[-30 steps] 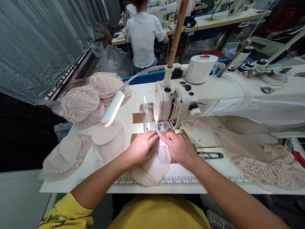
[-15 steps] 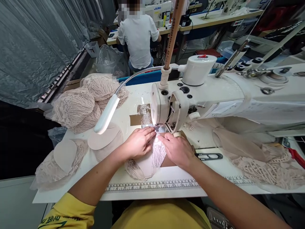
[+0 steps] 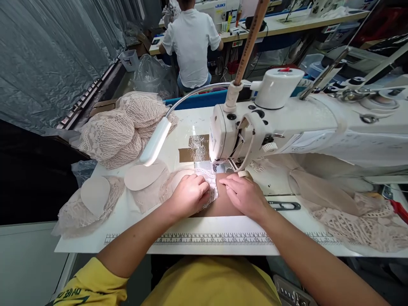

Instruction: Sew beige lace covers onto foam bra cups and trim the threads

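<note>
My left hand point(image 3: 191, 193) has its fingers curled and pressed together on a pale lace piece point(image 3: 211, 183), just left of the needle area. Part of the lace is covered by that hand, and more of it spreads out to the left. My right hand point(image 3: 245, 194) lies with fingers stretched out on the brown plate point(image 3: 219, 206), in front of the sewing machine point(image 3: 219, 131) and apart from the lace. The needle and presser foot are too small to make out clearly. A lit lamp point(image 3: 156, 142) on a bendable neck shines over the work.
Stacked lace cups point(image 3: 106, 136) stand at the back left, with smooth oval pads point(image 3: 95, 195) on lace nearer me. A ruler strip point(image 3: 210, 239) runs along the front edge. More beige lace point(image 3: 360, 216) lies right. A person in a white shirt point(image 3: 193, 46) sits ahead.
The lace piece has swung from pointing toward me to lying leftward beside the needle. My left hand now curls over it, while my right hand has come off it. The view has shifted slightly.
</note>
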`<state>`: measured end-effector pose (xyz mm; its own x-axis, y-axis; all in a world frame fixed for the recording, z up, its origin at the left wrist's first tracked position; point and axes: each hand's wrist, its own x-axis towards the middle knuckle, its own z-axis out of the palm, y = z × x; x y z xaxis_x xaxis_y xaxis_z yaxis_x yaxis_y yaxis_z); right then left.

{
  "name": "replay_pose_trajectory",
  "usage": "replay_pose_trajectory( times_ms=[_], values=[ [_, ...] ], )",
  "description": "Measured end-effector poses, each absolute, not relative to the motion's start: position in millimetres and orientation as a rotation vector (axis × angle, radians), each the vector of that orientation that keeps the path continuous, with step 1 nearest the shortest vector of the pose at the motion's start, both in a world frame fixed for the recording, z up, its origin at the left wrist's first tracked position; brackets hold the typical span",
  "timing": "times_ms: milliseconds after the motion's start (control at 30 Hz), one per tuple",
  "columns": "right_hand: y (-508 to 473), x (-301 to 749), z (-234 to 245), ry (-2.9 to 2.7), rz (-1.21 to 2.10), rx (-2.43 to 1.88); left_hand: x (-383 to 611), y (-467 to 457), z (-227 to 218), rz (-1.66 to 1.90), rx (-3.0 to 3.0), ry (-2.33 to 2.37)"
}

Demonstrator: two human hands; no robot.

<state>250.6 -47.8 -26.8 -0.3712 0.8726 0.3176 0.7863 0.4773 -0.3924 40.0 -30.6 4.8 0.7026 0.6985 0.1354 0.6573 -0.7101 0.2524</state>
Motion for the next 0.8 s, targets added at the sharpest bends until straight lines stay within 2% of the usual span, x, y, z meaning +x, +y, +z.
replay_pose_trajectory(
  times_ms=[233,500,800],
  values=[
    [-51,250,-25,-2.443,0.326,-0.982,37,-27,-2,0.357,2.616,1.105],
    [-61,250,-15,-2.595,0.196,-1.052,23,-22,10,0.460,2.247,1.057],
    [-86,248,-14,-2.689,0.177,-1.189,18,-28,0,0.315,2.622,0.778]
  ],
)
